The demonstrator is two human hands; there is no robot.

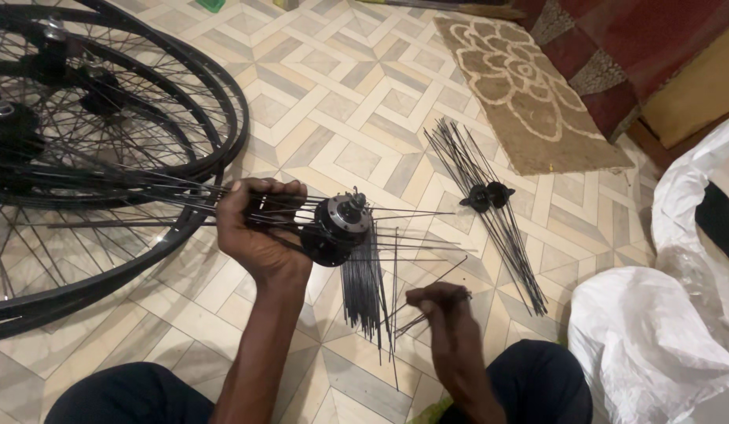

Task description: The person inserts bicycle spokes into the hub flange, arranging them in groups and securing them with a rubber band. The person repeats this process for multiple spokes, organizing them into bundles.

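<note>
My left hand [254, 228] grips a black wheel hub [337, 228] by a bundle of thin spokes threaded through its flange. The spokes stick out left and right of the hub. My right hand [439, 306] is lower, fingers pinched on one or two loose spokes [435, 314] just above the floor. Between my hands a loose pile of black spokes [364, 290] lies on the patterned tile floor. Further right a second hub with spokes [487, 196] fanned out through it rests on the tiles.
Several black spoked bicycle wheels [105, 133] are stacked at the left. A brown floral mat [521, 86] lies at the top right, beside red fabric [615, 47]. White plastic sacks [663, 330] sit at the right. My knees in dark trousers [537, 377] frame the bottom edge.
</note>
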